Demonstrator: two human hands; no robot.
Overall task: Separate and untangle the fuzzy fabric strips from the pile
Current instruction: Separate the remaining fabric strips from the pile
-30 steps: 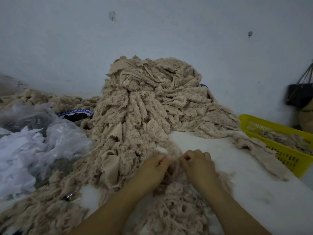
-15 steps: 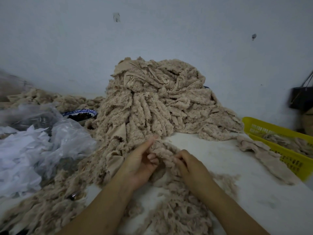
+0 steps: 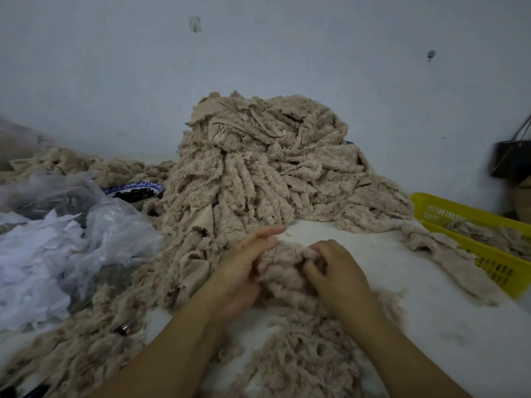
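Right in the lower middle of the frame, a bunched fuzzy strip (image 3: 284, 268) lies on the white table (image 3: 431, 297) between both hands. The right hand (image 3: 336, 274) curls its fingers into it and grips it. The left hand (image 3: 244, 271) rests against it, fingers nearly straight. The big pile (image 3: 258, 173) sits just behind, mid-frame.

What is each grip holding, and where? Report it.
Right grip holds the fuzzy clump at its right edge, fingers curled in; left grip presses its left side, fingers straight.
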